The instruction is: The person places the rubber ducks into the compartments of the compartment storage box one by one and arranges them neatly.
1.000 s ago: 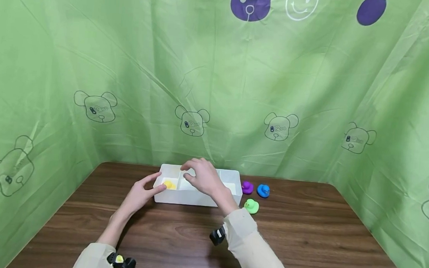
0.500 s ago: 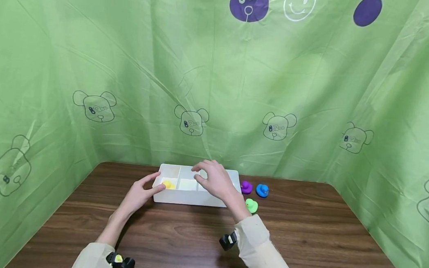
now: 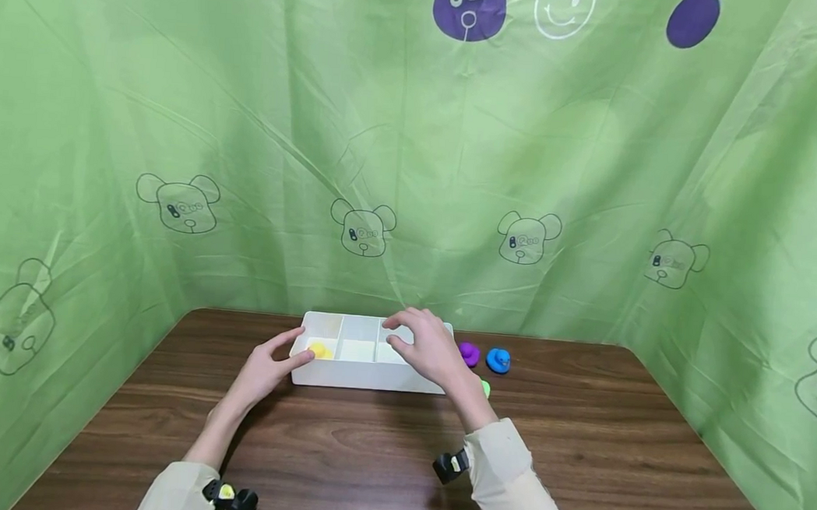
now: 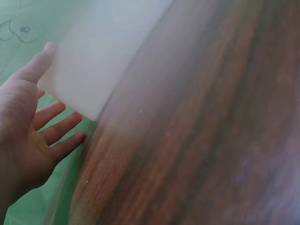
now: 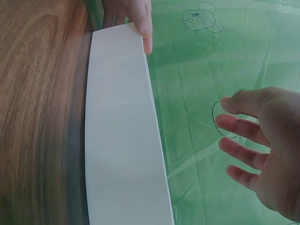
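A long white divided box [image 3: 366, 376] stands at the back of the table. In its leftmost compartment sits a yellow rubber duck [image 3: 321, 350], partly behind my left thumb. My left hand [image 3: 265, 371] rests against the box's left end, thumb at the front corner, and the left wrist view shows its fingers [image 4: 63, 129] extended and spread. Above the right half of the box hovers my right hand [image 3: 431, 351], holding nothing, fingers loosely bent and apart from the wall. Beyond the box's right end lie a purple duck [image 3: 469, 355], a blue duck [image 3: 498, 360] and a green duck [image 3: 486, 388], mostly hidden by my right forearm.
The brown wooden table [image 3: 354, 454] reaches toward me in front of the box. A green printed curtain [image 3: 442, 280] closes off the back and both sides, close behind the box. My right forearm crosses over the table's right half.
My right hand has moved rightward over the box, from the second compartment toward the right end. Its forearm now covers most of the green duck. The left hand stays in place.
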`<state>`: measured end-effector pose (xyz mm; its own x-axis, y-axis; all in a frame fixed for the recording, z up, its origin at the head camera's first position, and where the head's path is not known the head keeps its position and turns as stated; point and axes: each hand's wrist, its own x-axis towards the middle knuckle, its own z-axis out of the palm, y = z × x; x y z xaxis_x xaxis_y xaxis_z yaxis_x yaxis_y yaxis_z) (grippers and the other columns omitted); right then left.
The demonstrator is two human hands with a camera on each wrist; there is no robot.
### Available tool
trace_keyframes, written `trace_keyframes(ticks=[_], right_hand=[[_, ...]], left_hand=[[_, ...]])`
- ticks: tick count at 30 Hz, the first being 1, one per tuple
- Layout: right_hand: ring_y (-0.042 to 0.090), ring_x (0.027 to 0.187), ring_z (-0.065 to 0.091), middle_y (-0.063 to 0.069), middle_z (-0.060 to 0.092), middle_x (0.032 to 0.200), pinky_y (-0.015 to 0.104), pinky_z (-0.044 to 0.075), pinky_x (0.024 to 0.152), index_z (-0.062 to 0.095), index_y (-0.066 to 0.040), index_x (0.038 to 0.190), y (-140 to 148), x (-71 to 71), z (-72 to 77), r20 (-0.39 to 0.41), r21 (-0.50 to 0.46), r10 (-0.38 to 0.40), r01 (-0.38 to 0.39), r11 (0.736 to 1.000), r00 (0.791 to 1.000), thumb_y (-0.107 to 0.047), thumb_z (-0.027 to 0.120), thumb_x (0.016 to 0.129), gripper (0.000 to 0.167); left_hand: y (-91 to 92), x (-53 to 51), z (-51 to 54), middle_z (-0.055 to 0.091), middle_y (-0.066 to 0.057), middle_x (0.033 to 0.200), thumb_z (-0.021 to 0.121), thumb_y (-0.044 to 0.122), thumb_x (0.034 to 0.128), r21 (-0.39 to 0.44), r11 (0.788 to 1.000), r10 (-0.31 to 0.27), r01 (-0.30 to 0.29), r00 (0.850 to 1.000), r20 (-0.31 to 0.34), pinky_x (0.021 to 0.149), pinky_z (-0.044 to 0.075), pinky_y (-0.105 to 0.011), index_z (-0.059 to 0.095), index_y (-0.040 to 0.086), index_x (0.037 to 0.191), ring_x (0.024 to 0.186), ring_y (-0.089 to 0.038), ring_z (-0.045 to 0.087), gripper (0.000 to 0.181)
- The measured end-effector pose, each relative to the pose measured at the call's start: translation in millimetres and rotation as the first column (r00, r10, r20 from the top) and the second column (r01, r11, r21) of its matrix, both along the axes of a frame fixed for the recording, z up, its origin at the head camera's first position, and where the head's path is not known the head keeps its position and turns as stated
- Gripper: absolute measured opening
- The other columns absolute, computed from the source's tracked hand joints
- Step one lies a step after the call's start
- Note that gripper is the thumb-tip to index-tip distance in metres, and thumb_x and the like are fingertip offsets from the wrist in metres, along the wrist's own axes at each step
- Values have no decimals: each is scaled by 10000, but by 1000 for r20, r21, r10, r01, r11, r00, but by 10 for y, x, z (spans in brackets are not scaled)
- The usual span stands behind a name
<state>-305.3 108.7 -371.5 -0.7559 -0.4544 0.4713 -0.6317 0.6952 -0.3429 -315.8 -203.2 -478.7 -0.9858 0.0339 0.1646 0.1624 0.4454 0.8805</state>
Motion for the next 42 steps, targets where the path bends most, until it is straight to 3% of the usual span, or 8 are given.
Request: trace_keyframes(ticks=[10,20,28,34,42], right_hand=[[245,1133,589,-21,715,1131,445,450,986,728,-147,1098,137,73,-36,31,-42,-7,8,999,999,-203,685,926,186],[213,1096,592,-38,711,1111,399,468,956,732,-165,1089,251,127,-87,58,-56,-32,36,998,998,-186,694,925,169],[204,1155,586,-51,699,1129,400,459,999,727,-181,1102,356,137,-148,89,-44,-68,72,996,994,-199,699,929,176],[216,1190,587,-32,700,1161,420,449,1020,728,-160,1105,455,155,-195,79,-50,-80,84,995,994,-195,707,922,187],[222,1188,603,-22,714,1142,413,452,1028,730,-156,1100,596,166,-260,86,-78,-87,94,992,992,-164,721,907,193]], left_hand=[[-5,-2,-18,419,-84,1559,741,527,847,1,1000,5,-5,1000,-5,1131,291,-535,502,262,1463,1452,-282,308,712],[1,22,-24,409,-82,1565,732,544,847,-2,1000,4,-4,1000,-2,1098,331,-517,492,265,1471,1425,-277,341,725],[2,37,-33,412,-75,1564,726,549,851,-14,1000,11,-11,1000,-7,1105,323,-523,493,271,1469,1436,-278,330,717],[14,60,-28,398,-76,1572,718,551,857,-22,1000,11,-11,1000,2,1037,397,-480,479,266,1480,1374,-281,426,725],[19,64,-36,395,-71,1575,723,519,867,-11,1000,9,-9,1000,1,1063,372,-495,483,268,1475,1410,-275,365,701]])
